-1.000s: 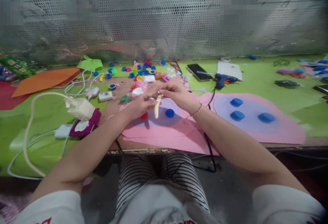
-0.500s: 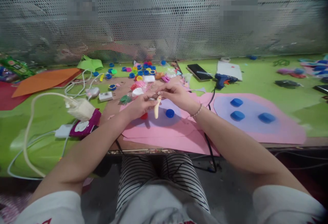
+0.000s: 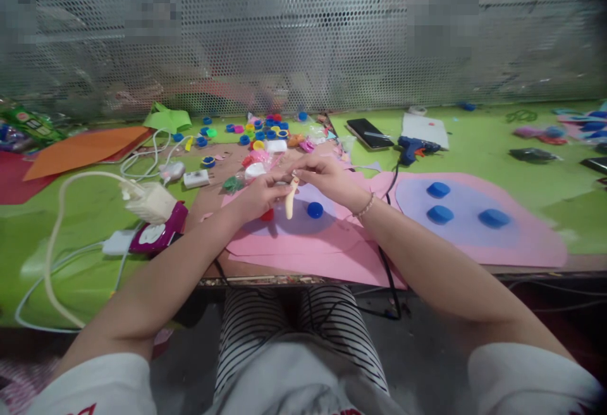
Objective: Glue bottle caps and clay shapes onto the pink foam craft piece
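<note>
A cream, slightly curved, tapering piece that looks like modelling clay hangs downward between my hands. My left hand is closed, thumb and fingers pinching its upper part. At its top end my right hand is closed too, fingertips touching it; any small thing within them is hidden. Below lies a purple paper shape on a pink paper piece. A blue bottle cap rests on the purple shape, and a red cap shows partly beneath my left hand.
Several bottle caps lie scattered at the back. On the right are a glue gun, a phone and another pink paper piece bearing blue caps. A power strip with cables stands left. Perforated metal closes the back.
</note>
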Available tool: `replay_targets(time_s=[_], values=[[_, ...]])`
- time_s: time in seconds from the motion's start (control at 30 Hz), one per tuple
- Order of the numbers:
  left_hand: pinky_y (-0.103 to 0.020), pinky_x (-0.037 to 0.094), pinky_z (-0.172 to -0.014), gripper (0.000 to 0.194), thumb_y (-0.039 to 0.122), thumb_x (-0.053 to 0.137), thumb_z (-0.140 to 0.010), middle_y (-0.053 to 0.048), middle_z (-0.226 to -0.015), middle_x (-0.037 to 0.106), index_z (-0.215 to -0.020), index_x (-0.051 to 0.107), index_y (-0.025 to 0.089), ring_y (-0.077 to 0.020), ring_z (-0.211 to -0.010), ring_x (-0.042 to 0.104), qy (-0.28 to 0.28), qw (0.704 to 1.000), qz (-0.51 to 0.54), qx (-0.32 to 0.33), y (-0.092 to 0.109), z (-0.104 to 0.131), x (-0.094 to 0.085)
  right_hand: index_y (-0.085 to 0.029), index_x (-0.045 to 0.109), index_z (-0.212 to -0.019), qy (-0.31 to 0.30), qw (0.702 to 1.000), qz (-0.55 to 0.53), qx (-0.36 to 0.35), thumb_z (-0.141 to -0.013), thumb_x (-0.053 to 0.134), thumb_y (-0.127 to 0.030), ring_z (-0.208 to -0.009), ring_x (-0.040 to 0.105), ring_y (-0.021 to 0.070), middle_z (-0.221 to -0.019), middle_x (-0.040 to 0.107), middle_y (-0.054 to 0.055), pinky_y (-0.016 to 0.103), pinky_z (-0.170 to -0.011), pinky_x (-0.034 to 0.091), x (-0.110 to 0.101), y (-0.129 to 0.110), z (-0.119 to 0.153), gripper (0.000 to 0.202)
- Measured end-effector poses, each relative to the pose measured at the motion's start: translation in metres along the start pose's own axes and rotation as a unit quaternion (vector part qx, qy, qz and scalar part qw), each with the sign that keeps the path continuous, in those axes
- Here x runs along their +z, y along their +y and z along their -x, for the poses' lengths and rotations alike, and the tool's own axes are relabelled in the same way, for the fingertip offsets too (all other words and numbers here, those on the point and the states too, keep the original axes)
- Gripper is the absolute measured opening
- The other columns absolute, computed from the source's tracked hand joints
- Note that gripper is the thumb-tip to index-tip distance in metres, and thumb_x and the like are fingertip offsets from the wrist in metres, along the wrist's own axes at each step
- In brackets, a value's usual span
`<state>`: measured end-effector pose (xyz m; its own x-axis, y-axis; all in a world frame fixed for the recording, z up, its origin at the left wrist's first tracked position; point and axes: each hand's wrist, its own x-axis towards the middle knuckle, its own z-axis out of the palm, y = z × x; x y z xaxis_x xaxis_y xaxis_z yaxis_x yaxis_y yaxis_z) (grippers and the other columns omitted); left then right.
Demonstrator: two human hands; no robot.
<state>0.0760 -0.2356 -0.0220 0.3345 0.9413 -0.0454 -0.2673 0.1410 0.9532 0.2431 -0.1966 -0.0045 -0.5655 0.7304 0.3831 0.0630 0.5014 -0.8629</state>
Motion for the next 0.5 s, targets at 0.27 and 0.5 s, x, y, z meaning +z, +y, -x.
replay_targets(time_s=[0.27, 0.5], values=[[-0.021, 0.037, -0.054, 0.021, 0.015, 0.074, -0.056, -0.002, -0.071, 0.059, -0.075, 0.064, 0.012, -0.0073, -0.060, 0.050, 0.009, 1.000, 0.022, 0.004, -0.0003, -0.0002, 0.0010, -0.014, 0.063, -0.084, -0.005, 1.000, -0.012, 0.003, -0.084, 0.050, -0.021, -0.063, 0.054, 0.0081, -0.075, 0.060, 0.002, 0.025, -0.062, 0.048, 0.0008, 0.0030, -0.0006, 0.014], [-0.021, 0.036, -0.053, 0.021, 0.014, 0.072, -0.059, -0.002, -0.067, 0.058, -0.079, 0.064, 0.012, -0.0072, -0.058, 0.049, 0.009, 1.000, 0.009, 0.005, -0.0033, -0.0015, -0.0025, -0.013, 0.062, -0.081, -0.006, 1.000, -0.017, 0.002, -0.082, 0.052, -0.020, -0.065, 0.055, 0.0082, -0.081, 0.060, 0.004, 0.026, -0.063, 0.048, 0.0013, 0.0030, -0.0004, 0.012]])
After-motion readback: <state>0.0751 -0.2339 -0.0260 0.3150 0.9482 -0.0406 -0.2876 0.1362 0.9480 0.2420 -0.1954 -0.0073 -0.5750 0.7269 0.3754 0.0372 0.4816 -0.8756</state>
